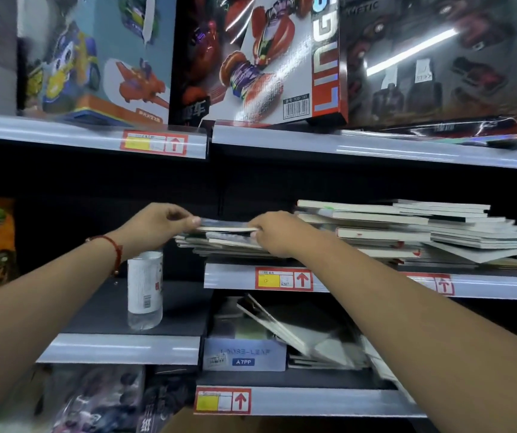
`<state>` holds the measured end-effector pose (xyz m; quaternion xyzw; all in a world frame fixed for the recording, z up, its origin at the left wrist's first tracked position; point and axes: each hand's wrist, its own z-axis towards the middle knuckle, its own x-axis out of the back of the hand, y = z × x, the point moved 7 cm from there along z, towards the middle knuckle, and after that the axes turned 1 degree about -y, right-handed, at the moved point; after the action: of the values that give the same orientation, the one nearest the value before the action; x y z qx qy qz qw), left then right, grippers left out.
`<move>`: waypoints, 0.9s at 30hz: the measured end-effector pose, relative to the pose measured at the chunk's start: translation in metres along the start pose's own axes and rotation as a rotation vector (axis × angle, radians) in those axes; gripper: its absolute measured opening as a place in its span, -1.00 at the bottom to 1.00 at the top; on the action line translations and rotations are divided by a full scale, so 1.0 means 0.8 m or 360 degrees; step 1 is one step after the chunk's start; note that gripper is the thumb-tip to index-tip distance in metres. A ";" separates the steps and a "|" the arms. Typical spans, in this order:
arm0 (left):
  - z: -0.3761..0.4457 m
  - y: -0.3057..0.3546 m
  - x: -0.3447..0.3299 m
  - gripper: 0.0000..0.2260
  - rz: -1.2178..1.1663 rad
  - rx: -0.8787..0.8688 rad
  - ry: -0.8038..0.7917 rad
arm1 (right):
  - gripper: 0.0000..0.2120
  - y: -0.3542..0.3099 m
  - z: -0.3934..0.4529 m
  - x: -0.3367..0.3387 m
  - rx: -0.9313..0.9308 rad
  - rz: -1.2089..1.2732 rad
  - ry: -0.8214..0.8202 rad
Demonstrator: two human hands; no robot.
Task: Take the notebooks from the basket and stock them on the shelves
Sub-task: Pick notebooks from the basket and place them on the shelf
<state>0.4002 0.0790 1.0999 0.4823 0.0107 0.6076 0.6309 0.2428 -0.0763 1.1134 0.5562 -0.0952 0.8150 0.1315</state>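
Now both hands [219,229] w/ notebook [227,225] atop shelf stack [229,245].

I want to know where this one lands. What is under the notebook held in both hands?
Under the notebook, gripped by the left hand and right hand, lies a low pile of notebooks on the shelf. The right hand covers the pile's right part.

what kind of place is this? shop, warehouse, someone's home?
Most likely a retail shop, in a toy and stationery aisle. Shelf edges carry price tags, boxed toys fill the upper shelf, and both hands, left hand and right hand, hold a notebook over a stack of notebooks.
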 end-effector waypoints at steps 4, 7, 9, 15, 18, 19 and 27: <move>0.000 -0.008 -0.013 -0.88 0.0080 -0.0065 0.0034 | -0.62 0.007 -0.003 -0.009 0.0002 0.0085 -0.0041; -0.008 -0.014 -0.010 -0.76 0.0142 -0.0062 0.0158 | -0.63 0.007 -0.013 -0.009 0.0037 0.0193 0.0012; -0.028 -0.015 -0.007 -0.76 0.0087 -0.0043 0.0386 | -0.65 0.011 -0.029 -0.007 0.0071 0.0230 0.0206; -0.128 -0.021 -0.066 -0.70 0.0227 -0.0301 0.0327 | -0.76 0.033 -0.133 -0.047 0.0318 0.0198 0.0671; -0.175 -0.027 -0.150 -0.71 0.0619 -0.0506 -0.0087 | -0.75 0.062 -0.179 -0.131 0.0278 0.0172 0.0473; -0.190 -0.031 -0.183 -0.73 0.0698 -0.0579 -0.0225 | -0.74 0.074 -0.195 -0.166 0.0224 0.0178 0.0362; -0.344 -0.134 -0.472 -0.37 0.0581 -0.0384 -0.1361 | -0.56 0.184 -0.390 -0.466 -0.0247 0.0315 -0.0635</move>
<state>0.2175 -0.0290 0.6700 0.6063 -0.4053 0.4525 0.5132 0.0496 -0.1620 0.6517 0.6825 -0.2357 0.6880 0.0720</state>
